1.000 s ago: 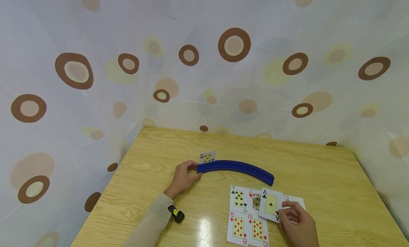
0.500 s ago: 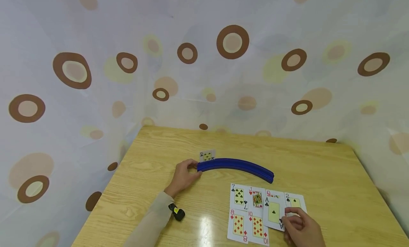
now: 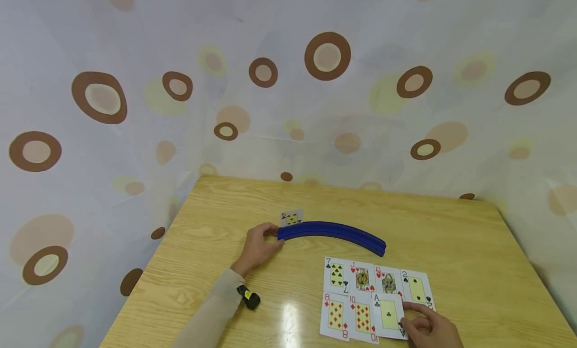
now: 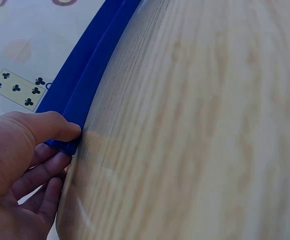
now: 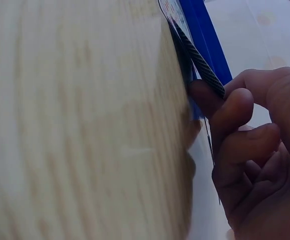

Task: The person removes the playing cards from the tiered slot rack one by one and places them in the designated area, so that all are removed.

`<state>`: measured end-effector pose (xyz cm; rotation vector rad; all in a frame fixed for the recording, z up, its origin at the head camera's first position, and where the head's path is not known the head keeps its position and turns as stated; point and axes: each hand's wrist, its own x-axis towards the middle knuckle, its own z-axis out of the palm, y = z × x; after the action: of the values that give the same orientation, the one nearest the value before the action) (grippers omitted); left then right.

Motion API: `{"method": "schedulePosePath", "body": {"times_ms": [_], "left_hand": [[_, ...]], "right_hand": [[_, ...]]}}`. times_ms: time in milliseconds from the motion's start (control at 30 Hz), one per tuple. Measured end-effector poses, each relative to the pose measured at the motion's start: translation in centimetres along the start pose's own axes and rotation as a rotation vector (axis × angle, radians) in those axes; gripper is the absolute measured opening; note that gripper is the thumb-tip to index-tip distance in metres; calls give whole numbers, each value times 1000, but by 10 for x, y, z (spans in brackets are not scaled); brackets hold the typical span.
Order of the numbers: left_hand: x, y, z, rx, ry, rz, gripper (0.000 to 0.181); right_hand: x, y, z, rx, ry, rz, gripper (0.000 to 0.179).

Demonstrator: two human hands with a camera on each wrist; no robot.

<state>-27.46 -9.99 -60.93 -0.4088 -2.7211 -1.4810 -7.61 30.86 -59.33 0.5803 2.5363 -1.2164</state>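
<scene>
My left hand (image 3: pixel 258 249) grips the left end of a curved blue playing card holder (image 3: pixel 331 230), thumb in front and fingers behind in the left wrist view. A five of clubs (image 3: pixel 292 217) stands upright in the holder near that end. On the right, my right hand (image 3: pixel 433 327) pinches the ace of clubs (image 3: pixel 388 315) by its right edge. That card lies beside the ten of diamonds (image 3: pixel 362 319), below the queen of hearts (image 3: pixel 388 282). In the right wrist view the pinched card (image 5: pixel 200 62) shows nearly edge-on, its patterned back visible.
The seven of clubs (image 3: pixel 336 275), jack of hearts (image 3: pixel 362 278) and two of spades (image 3: pixel 416 288) lie face up in the upper row. An eight of diamonds (image 3: pixel 335 315) lies below the seven. Patterned cloth (image 3: pixel 324 112) surrounds the wooden table (image 3: pixel 225 203).
My right hand has moved the ace of clubs toward me and slightly right, from over the upper row to beside the ten of diamonds, uncovering the queen of hearts. My left hand stays on the holder.
</scene>
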Motion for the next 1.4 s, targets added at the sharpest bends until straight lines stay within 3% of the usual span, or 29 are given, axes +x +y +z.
{"method": "schedulePosePath", "body": {"times_ms": [200,767,1400], "left_hand": [[2,-1,2,-5,4,-1,29],[2,-2,2,-11,18,-6,29],[-1,0,0,-28,3,-11,32]], "right_hand": [[-2,4,-3,-42,-23,-9,53],[-11,10,-5,-4,-73,93,65],[-19,5,-4,-97,-5,20,55]]}}
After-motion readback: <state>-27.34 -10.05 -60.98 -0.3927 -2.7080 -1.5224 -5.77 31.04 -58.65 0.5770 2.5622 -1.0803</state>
